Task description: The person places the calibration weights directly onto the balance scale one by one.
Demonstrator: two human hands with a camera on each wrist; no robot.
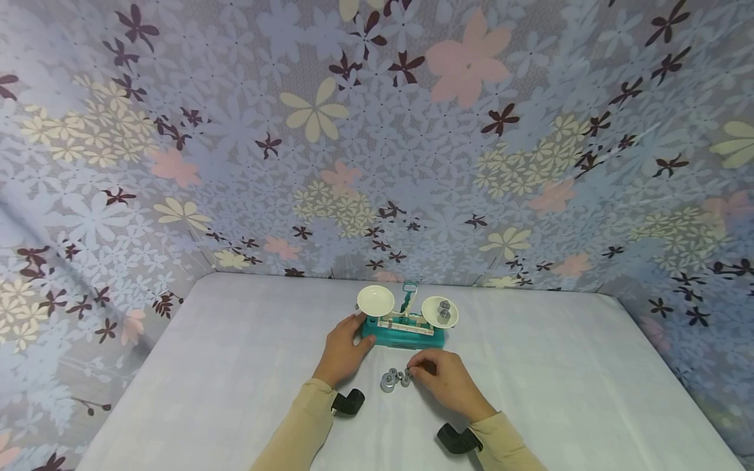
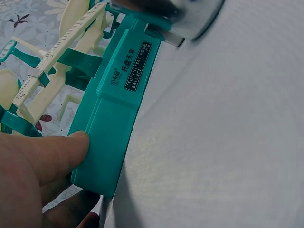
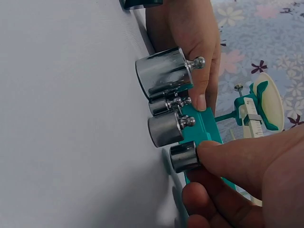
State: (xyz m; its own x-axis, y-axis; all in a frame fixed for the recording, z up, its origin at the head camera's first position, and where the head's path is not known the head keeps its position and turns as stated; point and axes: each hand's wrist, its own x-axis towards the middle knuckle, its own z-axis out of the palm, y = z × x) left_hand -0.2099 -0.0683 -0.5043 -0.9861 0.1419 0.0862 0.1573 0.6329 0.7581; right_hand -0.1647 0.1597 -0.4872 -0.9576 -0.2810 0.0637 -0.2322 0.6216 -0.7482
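Observation:
A green tray balance (image 1: pixel 406 336) with two cream pans stands near the back of the table. My left hand (image 1: pixel 343 350) grips the left end of its base, the thumb (image 2: pixel 78 147) lying on the green front and the fingers partly hidden behind. With thumb and fingertips, my right hand (image 1: pixel 444 379) pinches a small metal weight (image 3: pixel 184 157) by its top. Several other weights stand just left of it, among them a large weight (image 3: pixel 164 73) and a mid-sized one (image 3: pixel 164 129). Two weights (image 1: pixel 444 311) sit in the right pan (image 1: pixel 430 313); the left pan (image 1: pixel 376 301) is bare.
A pale cloth covers the table (image 1: pixel 235 366). Behind it and along the sides hangs flower-patterned fabric (image 1: pixel 406 144). Black wrist mounts (image 1: pixel 349 402) sit on both sleeves. A graduated beam (image 2: pixel 61 52) with a slider runs across the balance.

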